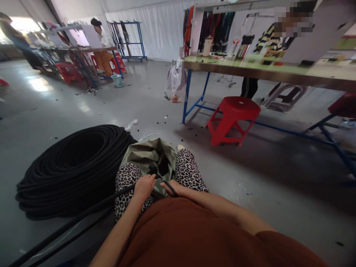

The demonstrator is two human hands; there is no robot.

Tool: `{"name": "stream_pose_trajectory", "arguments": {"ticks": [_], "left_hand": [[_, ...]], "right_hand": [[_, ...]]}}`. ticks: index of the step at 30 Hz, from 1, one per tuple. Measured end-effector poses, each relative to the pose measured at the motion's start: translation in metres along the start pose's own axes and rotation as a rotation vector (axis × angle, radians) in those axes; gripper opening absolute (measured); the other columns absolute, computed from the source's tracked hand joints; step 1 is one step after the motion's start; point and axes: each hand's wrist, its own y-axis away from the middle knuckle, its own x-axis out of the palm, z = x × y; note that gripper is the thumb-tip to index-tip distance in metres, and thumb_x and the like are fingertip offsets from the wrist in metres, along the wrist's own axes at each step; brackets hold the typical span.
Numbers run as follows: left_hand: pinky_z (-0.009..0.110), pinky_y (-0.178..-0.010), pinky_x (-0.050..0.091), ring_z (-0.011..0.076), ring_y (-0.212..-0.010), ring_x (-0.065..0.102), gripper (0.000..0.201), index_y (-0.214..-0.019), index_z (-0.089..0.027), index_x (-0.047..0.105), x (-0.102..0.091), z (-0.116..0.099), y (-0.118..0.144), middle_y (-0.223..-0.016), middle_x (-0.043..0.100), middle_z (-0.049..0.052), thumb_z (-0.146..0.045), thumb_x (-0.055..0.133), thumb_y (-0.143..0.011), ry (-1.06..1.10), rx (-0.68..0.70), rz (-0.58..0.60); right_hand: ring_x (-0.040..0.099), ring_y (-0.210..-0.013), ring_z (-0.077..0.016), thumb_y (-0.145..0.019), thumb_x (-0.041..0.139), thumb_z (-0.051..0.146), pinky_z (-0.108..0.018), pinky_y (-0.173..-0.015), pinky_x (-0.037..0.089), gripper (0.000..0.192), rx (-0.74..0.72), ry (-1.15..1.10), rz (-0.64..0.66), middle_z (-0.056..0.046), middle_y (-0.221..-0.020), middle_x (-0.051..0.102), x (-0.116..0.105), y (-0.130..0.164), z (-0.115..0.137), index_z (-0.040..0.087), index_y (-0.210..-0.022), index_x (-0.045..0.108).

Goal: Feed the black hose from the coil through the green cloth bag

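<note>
My left hand (145, 185) is closed around a thick black cord (97, 205), which runs from the lower left across my lap. In my right hand (174, 187) is a pair of scissors (170, 185) with black handles, their blades at the cord near my left fingers. Whether the blades are apart is too small to tell. Below both hands, a green-grey sack (141, 152) stands with its mouth gaping between my knees. The sack's inside is dark. To the left lies a large coil of black cord (69, 174) on the floor.
A red stool (233, 118) stands by a worktable (222, 66), where a person (274, 40) works behind a partition. A clear plastic bag (176, 81) hangs at its corner. Other people work at benches far left. Small black scraps dot the floor (155, 107).
</note>
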Motion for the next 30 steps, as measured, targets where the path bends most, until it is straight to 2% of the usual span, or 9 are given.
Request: {"name": "stream_pose_trajectory", "arguments": {"ticks": [4, 8, 11, 14, 16, 19, 24, 30], "left_hand": [[0.029, -0.074, 0.046, 0.0200, -0.087, 0.067, 0.030, -0.115, -0.020, 0.065, 0.001, 0.002, -0.002, -0.093, 0.072, 0.008, -0.026, 0.044, -0.094, -0.006, 0.005, 0.003], [0.030, -0.076, 0.046, 0.0203, -0.089, 0.066, 0.030, -0.116, -0.020, 0.064, -0.001, 0.001, -0.004, -0.094, 0.071, 0.008, -0.026, 0.043, -0.095, -0.026, 0.007, 0.020], [0.030, -0.077, 0.047, 0.0205, -0.089, 0.066, 0.029, -0.115, -0.019, 0.063, -0.003, 0.000, -0.004, -0.094, 0.071, 0.008, -0.025, 0.044, -0.094, -0.005, -0.007, 0.009], [0.031, -0.081, 0.049, 0.0211, -0.093, 0.066, 0.028, -0.116, -0.018, 0.061, -0.003, -0.001, -0.002, -0.100, 0.070, 0.009, -0.021, 0.047, -0.091, 0.044, -0.034, -0.048], [0.031, -0.083, 0.050, 0.0206, -0.095, 0.066, 0.028, -0.114, -0.016, 0.061, -0.002, 0.000, -0.001, -0.113, 0.068, 0.012, -0.017, 0.047, -0.089, 0.058, -0.054, -0.097], [0.031, -0.084, 0.050, 0.0197, -0.096, 0.066, 0.028, -0.111, -0.015, 0.062, -0.001, 0.003, 0.000, -0.127, 0.063, 0.014, -0.016, 0.045, -0.089, 0.062, -0.066, -0.165], [0.035, -0.082, 0.049, 0.0225, -0.092, 0.066, 0.033, -0.118, -0.018, 0.064, -0.002, 0.005, 0.003, -0.102, 0.072, 0.011, -0.023, 0.042, -0.093, 0.028, -0.077, -0.153], [0.034, -0.079, 0.048, 0.0230, -0.091, 0.067, 0.035, -0.119, -0.018, 0.065, -0.005, 0.000, 0.002, -0.100, 0.073, 0.010, -0.025, 0.042, -0.094, -0.008, -0.083, -0.105]], "right_hand": [[0.059, -0.069, -0.0200, -0.093, 0.054, 0.043, -0.026, -0.064, 0.044, 0.048, -0.007, 0.139, -0.045, -0.003, -0.052, 0.049, -0.001, 0.000, 0.002, 0.018, -0.052, 0.050], [0.059, -0.066, -0.0177, -0.094, 0.055, 0.044, -0.025, -0.063, 0.045, 0.047, 0.021, 0.113, -0.085, -0.002, -0.054, 0.053, -0.002, -0.003, 0.002, 0.016, -0.056, 0.055], [0.055, -0.054, -0.0148, -0.093, 0.054, 0.051, -0.024, -0.055, 0.044, 0.051, 0.160, -0.033, -0.099, -0.002, -0.052, 0.051, -0.003, -0.004, 0.002, 0.015, -0.057, 0.055], [0.049, -0.044, -0.0129, -0.094, 0.047, 0.058, -0.025, -0.047, 0.044, 0.054, 0.269, -0.267, -0.041, 0.000, -0.050, 0.050, -0.004, -0.002, 0.002, 0.015, -0.064, 0.056], [0.049, -0.042, -0.0126, -0.094, 0.045, 0.061, -0.024, -0.045, 0.044, 0.053, 0.275, -0.390, 0.002, 0.000, -0.052, 0.050, -0.003, -0.001, 0.000, 0.015, -0.070, 0.056], [0.053, -0.046, -0.0121, -0.094, 0.049, 0.059, -0.023, -0.047, 0.045, 0.049, 0.230, -0.455, 0.062, 0.000, -0.056, 0.054, -0.001, 0.001, -0.002, 0.015, -0.075, 0.056], [0.054, -0.051, -0.0119, -0.094, 0.052, 0.055, -0.022, -0.053, 0.047, 0.044, 0.190, -0.431, 0.125, 0.000, -0.060, 0.057, -0.003, 0.008, 0.003, 0.015, -0.074, 0.057], [0.056, -0.055, -0.0138, -0.093, 0.052, 0.056, -0.025, -0.057, 0.050, 0.045, 0.195, -0.431, 0.128, -0.001, -0.060, 0.057, -0.008, 0.015, 0.011, 0.016, -0.075, 0.059]]}}
